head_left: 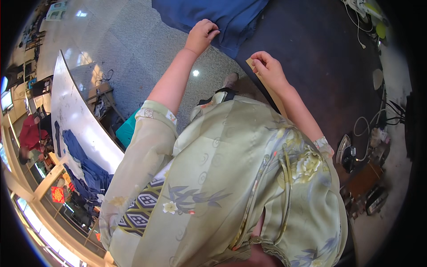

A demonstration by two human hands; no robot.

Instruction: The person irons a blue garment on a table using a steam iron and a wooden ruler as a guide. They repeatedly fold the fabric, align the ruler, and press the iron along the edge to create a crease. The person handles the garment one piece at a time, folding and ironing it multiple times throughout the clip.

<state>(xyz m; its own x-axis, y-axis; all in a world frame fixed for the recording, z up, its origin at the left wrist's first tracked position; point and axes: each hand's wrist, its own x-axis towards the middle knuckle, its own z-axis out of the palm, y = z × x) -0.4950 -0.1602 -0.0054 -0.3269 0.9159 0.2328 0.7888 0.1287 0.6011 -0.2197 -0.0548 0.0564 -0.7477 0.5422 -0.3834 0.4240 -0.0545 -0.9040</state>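
Observation:
Blue fabric (213, 13) lies over the far edge of a dark-covered work table (310, 50), its frayed edge hanging down. At that edge my left hand (202, 36) has thumb and forefinger pinched, apparently on a thin thread or the fabric's edge; the exact hold is too small to tell. My right hand (269, 68) is over the near table edge, its fingers curled beside a tan strip (275, 96), possibly card or wood, along that edge. Whether it holds anything cannot be told.
At the right stand an iron (345, 152) with a cord, a second iron (376, 200) and a white cable (358, 30). On the left are a white table (86, 126) with dark blue fabric (88, 170), a teal container (128, 128) and a person in red (31, 133).

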